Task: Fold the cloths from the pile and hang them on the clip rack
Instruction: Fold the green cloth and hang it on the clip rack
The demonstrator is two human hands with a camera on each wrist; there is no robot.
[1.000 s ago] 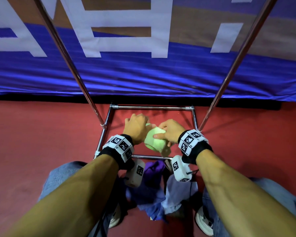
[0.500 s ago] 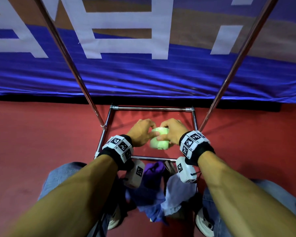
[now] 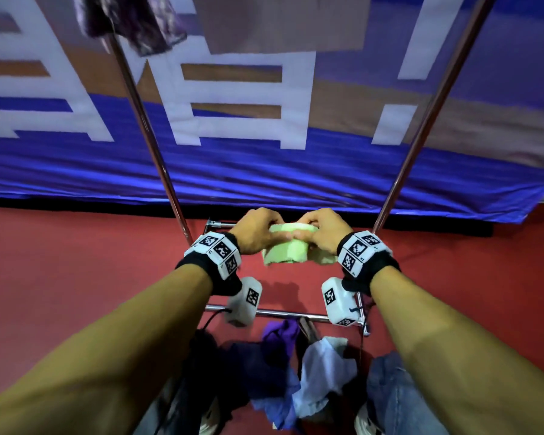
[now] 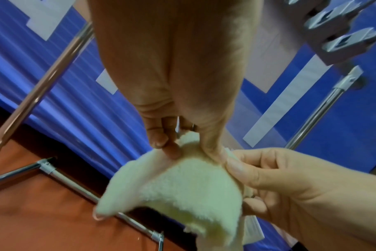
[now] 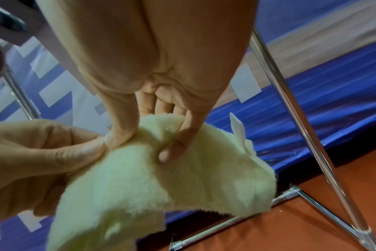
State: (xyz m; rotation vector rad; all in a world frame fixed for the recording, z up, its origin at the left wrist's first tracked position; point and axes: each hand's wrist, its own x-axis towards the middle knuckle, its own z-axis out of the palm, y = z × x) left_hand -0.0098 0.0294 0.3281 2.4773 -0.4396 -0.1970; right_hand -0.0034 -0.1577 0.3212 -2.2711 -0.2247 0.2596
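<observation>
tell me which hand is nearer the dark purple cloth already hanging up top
Left. The left hand grips the green cloth almost straight below the hanging purple cloth; the right hand grips the same cloth's other end, further right.

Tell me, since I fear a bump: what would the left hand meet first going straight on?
Probably the blue banner, past the rack's far floor bar. The left hand points that way; depth is unclear.

One green cloth (image 3: 285,246), two hands, two upright rack poles (image 3: 145,127)
</observation>
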